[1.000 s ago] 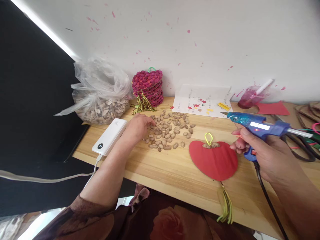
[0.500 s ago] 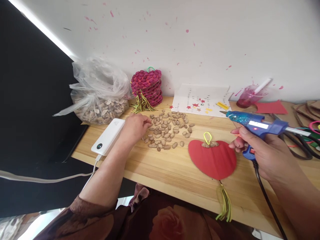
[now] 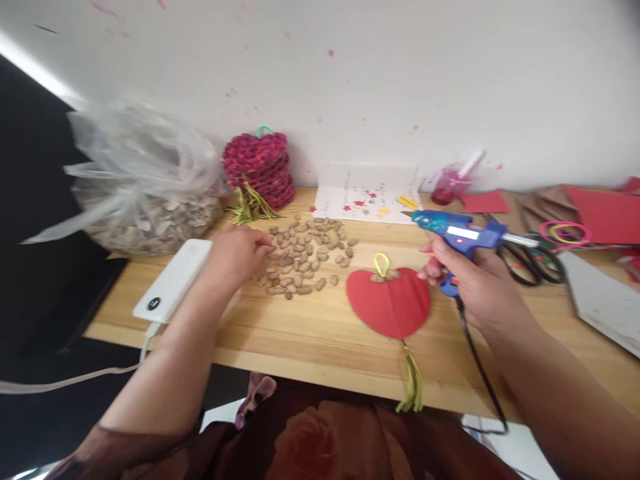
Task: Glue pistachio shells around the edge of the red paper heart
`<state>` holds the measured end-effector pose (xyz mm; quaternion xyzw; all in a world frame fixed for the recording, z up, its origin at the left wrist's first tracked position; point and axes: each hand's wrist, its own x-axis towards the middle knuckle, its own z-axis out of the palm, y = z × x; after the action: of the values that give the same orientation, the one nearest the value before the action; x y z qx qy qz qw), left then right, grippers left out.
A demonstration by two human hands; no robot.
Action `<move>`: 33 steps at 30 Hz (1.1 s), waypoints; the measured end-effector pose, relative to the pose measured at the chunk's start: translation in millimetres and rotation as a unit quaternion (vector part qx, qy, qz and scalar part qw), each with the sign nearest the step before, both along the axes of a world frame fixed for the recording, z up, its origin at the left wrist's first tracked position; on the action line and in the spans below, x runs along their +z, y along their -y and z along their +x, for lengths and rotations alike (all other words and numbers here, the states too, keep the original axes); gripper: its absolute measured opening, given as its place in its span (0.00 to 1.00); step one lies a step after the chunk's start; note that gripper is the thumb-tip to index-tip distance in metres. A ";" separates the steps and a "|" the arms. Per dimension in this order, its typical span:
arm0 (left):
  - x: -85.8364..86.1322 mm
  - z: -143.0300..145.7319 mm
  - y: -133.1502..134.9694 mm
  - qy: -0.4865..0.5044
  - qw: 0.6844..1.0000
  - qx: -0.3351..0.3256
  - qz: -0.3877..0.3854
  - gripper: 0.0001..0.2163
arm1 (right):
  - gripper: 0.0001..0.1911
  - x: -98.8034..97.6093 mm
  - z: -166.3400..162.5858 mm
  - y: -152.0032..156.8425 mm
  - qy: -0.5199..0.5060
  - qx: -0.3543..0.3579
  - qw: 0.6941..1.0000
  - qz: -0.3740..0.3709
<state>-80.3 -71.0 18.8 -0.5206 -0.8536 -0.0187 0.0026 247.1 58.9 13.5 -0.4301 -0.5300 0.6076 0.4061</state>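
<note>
My left hand rests at the left edge of a scatter of several tan shells on the wooden table; its fingers are curled and pinched at the shells, and what they hold is too small to see. My right hand grips a blue glue gun held level, nozzle pointing left above the table. Just left of it lies a red apple-shaped card with a yellow loop, two shells at its top and a yellow-green tassel hanging over the table's front edge.
A plastic bag of shells and a white power bank sit at left. A stack of magenta shell-covered shapes leans at the wall. Paper with star stickers, a pink cup, scissors, red card and elastic loops lie at right.
The view has swung right and pulled back, blurring slightly. Both hands keep their places: the left at the shells, the right holding the glue gun beside the red card.
</note>
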 end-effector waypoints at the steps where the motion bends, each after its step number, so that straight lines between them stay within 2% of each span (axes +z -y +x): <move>1: 1.9 1.2 -0.9 -0.014 1.000 0.003 -0.017 0.11 | 0.15 -0.7 0.2 0.1 0.001 0.003 1.000 0.000; 7: 12.4 7.2 -6.4 -0.076 0.992 0.019 -0.101 0.15 | 0.15 -4.1 3.2 -2.0 -0.012 0.029 0.999 0.027; 15: 15.2 9.4 -10.6 -0.075 0.987 0.031 -0.141 0.16 | 0.14 2.7 5.2 0.4 -0.030 0.027 0.998 0.040; 17: 16.6 12.1 -9.8 -0.078 0.990 0.025 -0.116 0.15 | 0.14 4.8 5.5 0.6 -0.031 0.026 0.998 0.038; 20: 24.6 22.6 -8.7 -0.036 0.999 0.020 -0.024 0.11 | 0.15 7.5 5.6 1.4 -0.040 0.026 0.998 0.034; 22: 32.7 33.5 -10.3 0.056 0.997 0.037 0.039 0.09 | 0.16 8.4 5.7 2.3 -0.042 0.028 0.998 0.032; 24: 39.1 46.8 -15.4 0.175 0.980 0.044 0.084 0.10 | 0.17 8.7 6.0 3.1 -0.038 0.028 0.998 0.032; 26: 41.3 61.7 -24.2 0.265 0.958 0.004 0.115 0.10 | 0.18 8.9 6.4 3.5 -0.036 0.029 0.998 0.032; 28: 38.8 78.3 -35.4 0.305 0.943 -0.054 0.118 0.08 | 0.19 9.8 6.7 3.7 -0.043 0.028 0.998 0.026; 33: 27.7 124.8 -65.0 0.264 0.944 -0.182 0.078 0.06 | 0.20 12.9 7.1 3.3 -0.054 0.015 0.998 0.028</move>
<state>44.5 -6.0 46.6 -0.6420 -0.7101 -0.2222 -0.1852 254.2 55.7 26.5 -0.3766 -0.5309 0.6209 0.4368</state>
